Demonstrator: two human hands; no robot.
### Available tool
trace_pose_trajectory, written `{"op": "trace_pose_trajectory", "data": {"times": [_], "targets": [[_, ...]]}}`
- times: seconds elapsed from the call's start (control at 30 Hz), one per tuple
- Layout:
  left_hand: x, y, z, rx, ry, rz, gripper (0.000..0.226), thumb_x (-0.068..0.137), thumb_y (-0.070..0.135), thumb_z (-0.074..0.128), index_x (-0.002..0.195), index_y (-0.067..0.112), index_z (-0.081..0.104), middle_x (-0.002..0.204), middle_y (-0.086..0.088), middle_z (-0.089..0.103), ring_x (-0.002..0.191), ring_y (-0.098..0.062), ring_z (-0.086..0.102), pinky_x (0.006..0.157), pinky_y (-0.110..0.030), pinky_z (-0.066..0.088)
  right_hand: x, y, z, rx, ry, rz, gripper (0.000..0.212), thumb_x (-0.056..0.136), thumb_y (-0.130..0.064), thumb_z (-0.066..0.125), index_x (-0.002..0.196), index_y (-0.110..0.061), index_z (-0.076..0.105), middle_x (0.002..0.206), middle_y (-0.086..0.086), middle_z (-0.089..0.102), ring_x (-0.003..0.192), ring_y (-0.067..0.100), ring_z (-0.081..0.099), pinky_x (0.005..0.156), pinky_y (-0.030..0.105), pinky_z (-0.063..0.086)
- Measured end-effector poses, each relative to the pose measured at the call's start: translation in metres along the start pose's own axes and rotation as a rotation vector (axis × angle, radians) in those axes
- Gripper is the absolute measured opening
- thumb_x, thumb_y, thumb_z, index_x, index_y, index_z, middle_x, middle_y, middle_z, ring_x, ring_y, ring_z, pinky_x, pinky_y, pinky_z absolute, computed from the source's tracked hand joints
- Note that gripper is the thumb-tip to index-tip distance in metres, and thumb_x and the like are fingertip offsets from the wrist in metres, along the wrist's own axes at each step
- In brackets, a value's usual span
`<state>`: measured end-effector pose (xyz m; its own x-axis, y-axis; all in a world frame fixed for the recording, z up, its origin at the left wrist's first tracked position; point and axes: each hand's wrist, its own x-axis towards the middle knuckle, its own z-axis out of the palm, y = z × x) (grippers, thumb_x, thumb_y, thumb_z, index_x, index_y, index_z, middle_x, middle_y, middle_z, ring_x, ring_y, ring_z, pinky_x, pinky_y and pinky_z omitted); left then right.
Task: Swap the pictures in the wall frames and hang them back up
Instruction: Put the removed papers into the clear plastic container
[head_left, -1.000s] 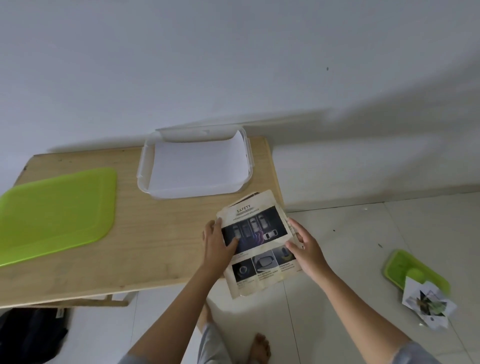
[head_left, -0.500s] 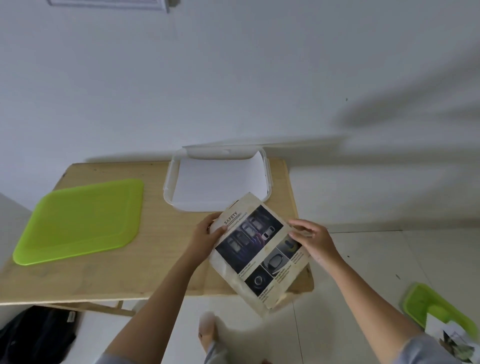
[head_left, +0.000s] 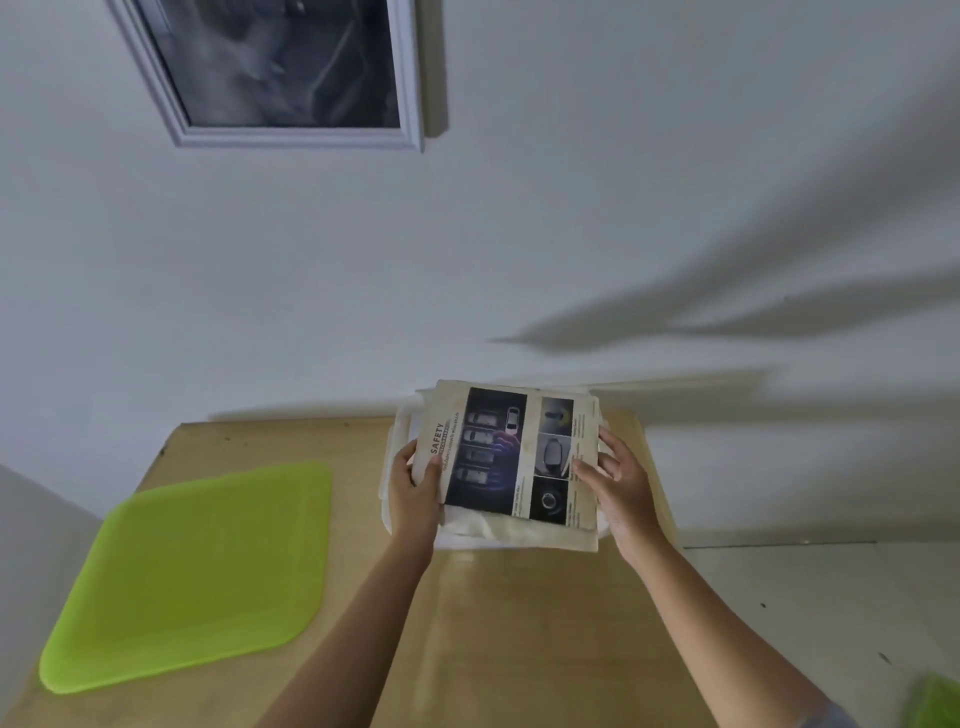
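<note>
Wooden bench (head_left: 519, 623), with bare wood between the left grip (head_left: 415, 493) and a green tray (head_left: 208, 571) to its left. The left grip pinches the left edge of the "SAFETY" picture (head_left: 498, 452) and the right grip (head_left: 621, 483) pinches its right. Under both grips a white frame (head_left: 402, 423) lies at the bench's far edge, against the wall. High above hangs a wall frame (head_left: 291, 137). Half a second ago the picture hung tilted at the bench's near right corner.

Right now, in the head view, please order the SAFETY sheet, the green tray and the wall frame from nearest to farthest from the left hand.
1. SAFETY sheet: in the grip of the left hand.
2. green tray: on the table, to the left.
3. wall frame: high above the table, farthest.
</note>
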<state>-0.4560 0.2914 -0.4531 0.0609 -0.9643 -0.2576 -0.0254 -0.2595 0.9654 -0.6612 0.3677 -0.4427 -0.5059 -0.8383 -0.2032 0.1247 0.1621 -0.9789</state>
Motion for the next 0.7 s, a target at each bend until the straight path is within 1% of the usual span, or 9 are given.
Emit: {"op": "trace_pose_trajectory", "data": {"times": [0.1,0.13,0.23,0.33,0.4,0.5,0.57,0.63,0.7], "targets": [[0.028,0.002,0.001,0.04,-0.055,0.008,0.036,0.093,0.015,0.052,0.128,0.016,0.044,0.111,-0.006,0.059,0.088,-0.015,0.062,0.065,-0.024,0.056,0.021,0.006,0.019,-0.047,0.058,0.005,0.052,0.085,-0.008,0.064,0.132,-0.018,0.045,0.123,0.006,0.06,0.12,0.021,0.051,0.099,0.041,0.043],[0.037,0.001,0.001,0.083,-0.084,0.011,0.038,0.093,0.014,0.053,0.129,0.016,0.044,0.111,-0.006,0.058,0.087,-0.013,0.061,0.065,-0.022,0.055,0.028,0.007,0.023,-0.074,0.076,0.011,0.053,0.085,-0.009,0.064,0.134,-0.016,0.044,0.126,0.007,0.058,0.121,0.021,0.05,0.098,0.039,0.042],[0.055,-0.005,-0.003,0.223,-0.166,-0.008,0.045,0.09,0.009,0.056,0.132,0.016,0.043,0.11,-0.009,0.059,0.089,-0.018,0.06,0.072,-0.03,0.055,0.042,0.011,0.027,-0.199,0.116,0.013,0.055,0.086,-0.009,0.063,0.136,-0.016,0.043,0.126,0.007,0.056,0.11,0.017,0.052,0.088,0.031,0.044],[0.063,-0.013,-0.004,0.324,-0.211,-0.059,0.048,0.087,0.005,0.058,0.131,0.014,0.042,0.11,-0.01,0.058,0.087,-0.017,0.058,0.058,-0.018,0.049,0.051,0.017,0.028,-0.301,0.112,0.053,0.056,0.086,-0.009,0.062,0.138,-0.016,0.041,0.129,0.007,0.053,0.108,0.018,0.053,0.091,0.034,0.047],[0.066,-0.018,-0.004,0.373,-0.24,-0.106,0.051,0.085,0.002,0.06,0.131,0.013,0.04,0.116,-0.011,0.057,0.092,-0.018,0.057,0.057,-0.017,0.049,0.055,0.022,0.028,-0.347,0.083,0.077,0.057,0.086,-0.008,0.061,0.138,-0.015,0.04,0.13,0.008,0.053,0.106,0.019,0.054,0.091,0.036,0.049],[0.067,-0.026,-0.001,0.438,-0.259,-0.172,0.057,0.081,-0.002,0.063,0.132,0.009,0.038,0.121,-0.013,0.054,0.1,-0.022,0.056,0.064,-0.02,0.052,0.059,0.029,0.026,-0.415,0.038,0.135,0.059,0.086,-0.005,0.061,0.14,-0.013,0.037,0.133,0.007,0.05,0.115,0.02,0.052,0.098,0.037,0.046],[0.067,-0.031,0.001,0.484,-0.261,-0.202,0.062,0.079,-0.003,0.065,0.133,0.008,0.036,0.124,-0.014,0.052,0.109,-0.026,0.055,0.073,-0.025,0.051,0.062,0.034,0.024,-0.489,-0.013,0.167,0.066,0.084,-0.006,0.064,0.142,-0.014,0.033,0.139,0.005,0.045,0.126,0.022,0.046,0.104,0.04,0.042],[0.069,-0.037,0.0,0.549,-0.256,-0.216,0.066,0.077,0.0,0.068,0.134,0.009,0.036,0.127,-0.014,0.049,0.113,-0.028,0.053,0.082,-0.031,0.051,0.065,0.04,0.024,-0.539,-0.062,0.178,0.072,0.082,-0.007,0.066,0.143,-0.015,0.03,0.14,0.004,0.043,0.13,0.023,0.042,0.107,0.042,0.039],[0.068,-0.041,0.001,0.6,-0.233,-0.218,0.066,0.077,0.003,0.07,0.134,0.01,0.036,0.128,-0.014,0.046,0.112,-0.027,0.052,0.091,-0.036,0.051,0.064,0.04,0.025,-0.584,-0.088,0.166,0.07,0.081,-0.006,0.066,0.142,-0.013,0.032,0.14,0.004,0.042,0.131,0.022,0.04,0.109,0.037,0.036]]}}
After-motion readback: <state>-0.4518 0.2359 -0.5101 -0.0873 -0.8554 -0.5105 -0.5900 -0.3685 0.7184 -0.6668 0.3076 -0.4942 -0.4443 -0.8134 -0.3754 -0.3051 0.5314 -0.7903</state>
